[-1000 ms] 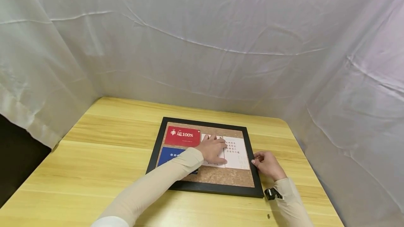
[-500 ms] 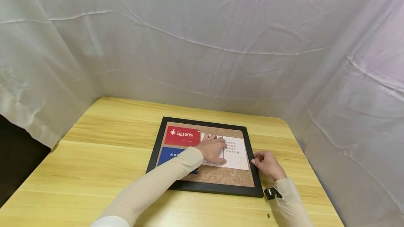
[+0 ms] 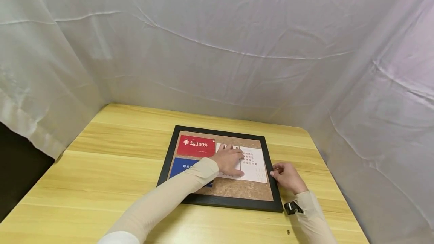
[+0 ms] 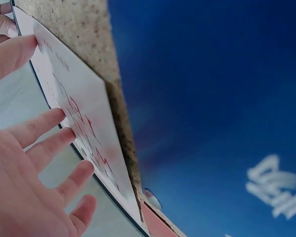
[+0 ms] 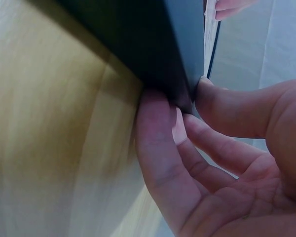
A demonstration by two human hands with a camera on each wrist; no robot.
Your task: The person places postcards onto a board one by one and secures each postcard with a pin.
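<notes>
A black-framed cork board (image 3: 237, 189) lies flat on the table with cards on it. My left hand (image 3: 228, 161) spreads over the middle, its fingertips on a white card (image 4: 96, 116) with red writing. Beside that, to the right, is a second white card (image 3: 255, 163) with printed lines. My right hand (image 3: 286, 176) is at the board's right edge; the thumb rests on the black frame (image 5: 180, 49) and the fingers curl against its side and lower edge. A red card (image 3: 196, 147) and a blue card (image 3: 183, 166) fill the board's left half; the left forearm partly hides the blue one.
The wooden table (image 3: 101, 172) extends around the board. Pale cloth curtains (image 3: 217, 48) hang behind and at both sides. A small dark spot (image 3: 288, 232) shows on the table near the right forearm. A black device (image 3: 292, 208) sits at the right wrist.
</notes>
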